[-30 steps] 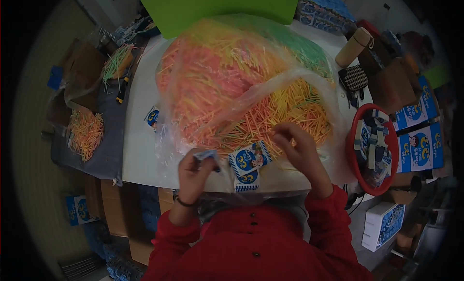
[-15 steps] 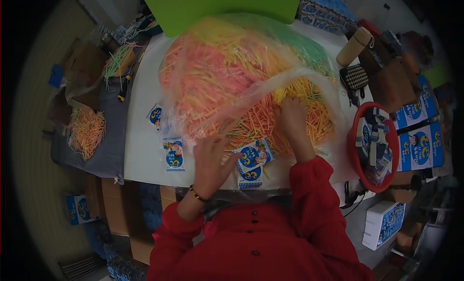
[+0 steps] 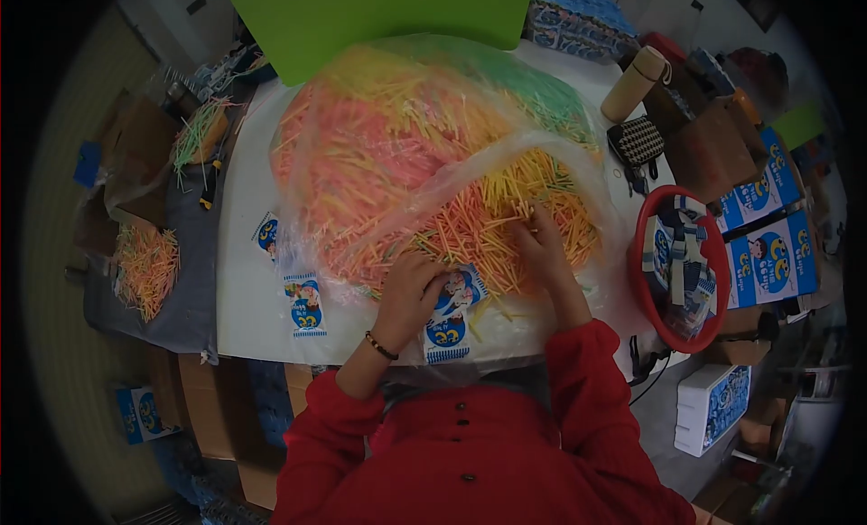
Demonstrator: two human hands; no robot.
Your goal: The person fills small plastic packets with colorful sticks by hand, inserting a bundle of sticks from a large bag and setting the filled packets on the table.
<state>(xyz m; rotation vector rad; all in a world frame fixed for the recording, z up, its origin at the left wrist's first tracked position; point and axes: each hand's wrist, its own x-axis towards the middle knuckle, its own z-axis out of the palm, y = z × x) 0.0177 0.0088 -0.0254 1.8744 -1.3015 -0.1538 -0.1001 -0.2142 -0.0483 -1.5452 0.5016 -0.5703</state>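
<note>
A big clear plastic bag (image 3: 312, 195) lies open toward me on the table, heaped with thin sticks (image 3: 470, 222) in pink, orange, yellow and green. At the right part of the opening, my right hand (image 3: 545, 249) is closed with a few sticks at its fingertips. My left hand (image 3: 411, 295), with a bracelet at the wrist, rests at the heap's near edge. Its fingers are curled together, and what they hold, if anything, is hidden. Just right of it lie overlapping blue-and-white printed packets (image 3: 447, 338), the upper one partly behind the left hand.
More printed packets (image 3: 307, 306) lie left of the bag on the white table (image 3: 242, 290). A red basket (image 3: 643, 276) of packets stands at the right edge. Behind it are a tan bottle (image 3: 634, 84) and a checked pouch (image 3: 635, 141). Loose sticks (image 3: 146, 270) sit on a grey surface at left.
My left hand has moved forward to the heap's edge and its fingers have curled. My right hand has drawn back slightly, with sticks now showing at its fingertips. The whole view has shifted a little.
</note>
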